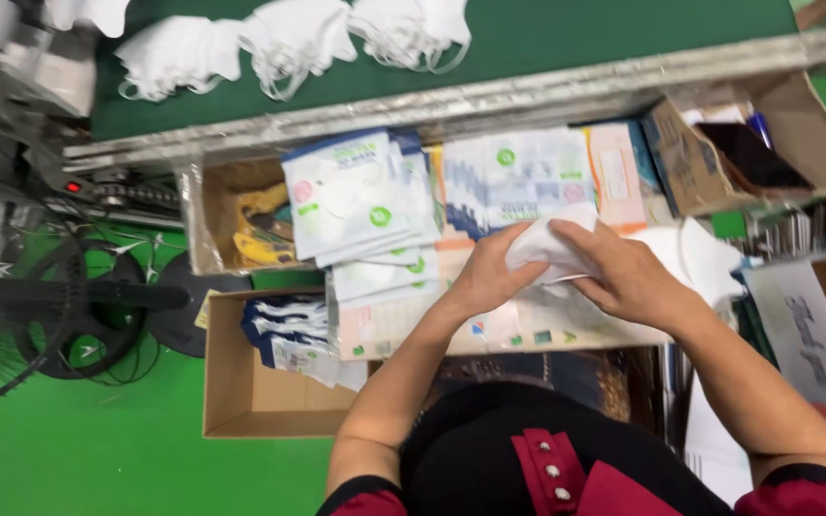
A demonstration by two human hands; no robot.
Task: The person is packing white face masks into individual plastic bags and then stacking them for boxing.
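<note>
Both grips close on one white folded mask (pixel 549 250): the left hand (pixel 486 277) pinches its left edge, the right hand (pixel 623 272) covers its right side. It is held above the bench (pixel 403 330), over printed mask packets (pixel 356 196). Left and nearer stands an open cardboard box (pixel 241 382); loose masks (pixel 289 38) lie far on green.

White mask (pixel 549 250) appeared soft, matt fabric; printed pouches (pixel 351 196) were glossy plastic; carton (pixel 241 392) was plain matt brown cardboard.
</note>
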